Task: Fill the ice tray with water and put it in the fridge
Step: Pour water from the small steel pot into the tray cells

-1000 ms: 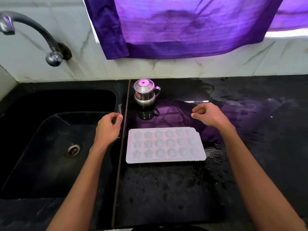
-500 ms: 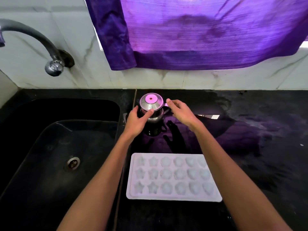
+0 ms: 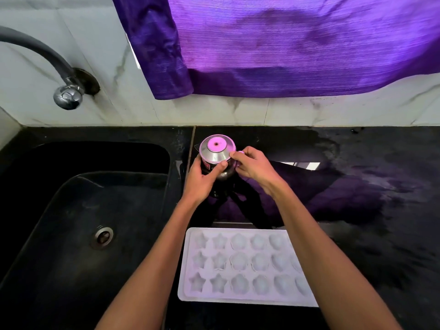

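Note:
A white ice tray (image 3: 240, 265) with star and round moulds lies flat on the black counter, close to me. Behind it stands a small steel jug (image 3: 217, 151) with a lid. My left hand (image 3: 202, 177) grips the jug's body from the left, thumb across its front. My right hand (image 3: 253, 166) holds the jug's right side at the handle, fingers curled; the handle itself is hidden by the fingers. My right forearm crosses over the tray's right end.
A black sink (image 3: 78, 215) with a metal drain (image 3: 102, 237) lies left of the counter. A curved tap (image 3: 67, 94) juts from the marble wall above it. A purple curtain (image 3: 285, 44) hangs over the backsplash. The counter (image 3: 369, 198) is wet at right.
Both hands went from beside the tray up to the jug and have closed on it. The view has come closer, so the tray sits lower in frame.

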A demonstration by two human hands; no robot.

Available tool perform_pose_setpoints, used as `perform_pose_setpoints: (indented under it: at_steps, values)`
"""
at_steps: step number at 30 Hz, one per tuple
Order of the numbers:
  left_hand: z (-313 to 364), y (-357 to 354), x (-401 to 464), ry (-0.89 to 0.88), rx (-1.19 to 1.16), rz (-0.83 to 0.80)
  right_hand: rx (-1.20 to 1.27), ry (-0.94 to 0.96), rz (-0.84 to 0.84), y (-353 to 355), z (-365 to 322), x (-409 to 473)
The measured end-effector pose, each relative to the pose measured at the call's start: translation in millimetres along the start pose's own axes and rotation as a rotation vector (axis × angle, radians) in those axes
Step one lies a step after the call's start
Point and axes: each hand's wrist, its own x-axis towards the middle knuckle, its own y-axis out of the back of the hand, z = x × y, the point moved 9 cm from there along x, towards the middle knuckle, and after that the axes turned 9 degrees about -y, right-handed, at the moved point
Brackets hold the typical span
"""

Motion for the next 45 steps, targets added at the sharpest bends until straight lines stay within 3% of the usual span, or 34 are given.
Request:
perform_pose_setpoints:
  at_steps: [6, 21, 31, 45]
  values:
    - [3.7, -7.5, -15.3, -0.001, -0.003, -0.021, 0.062, -0.012, 0.036, 8.5, 6.6, -26.5]
    - [103.3, -69.3, -111.8, -0.179, -0.238, -0.153, 0.063, 0.084, 0.211, 94.0, -20.6, -171.7]
    - [97.6, -152.2, -189.1, -0.066, -0.32, -0.279, -0.096, -0.042, 0.41, 160.3, 12.0, -247.7]
    - [78.2, -183.6, -214.1, 0.083, -0.385, -0.288, -0.246, -0.097, 0.45, 175.7, 18.6, -257.5]
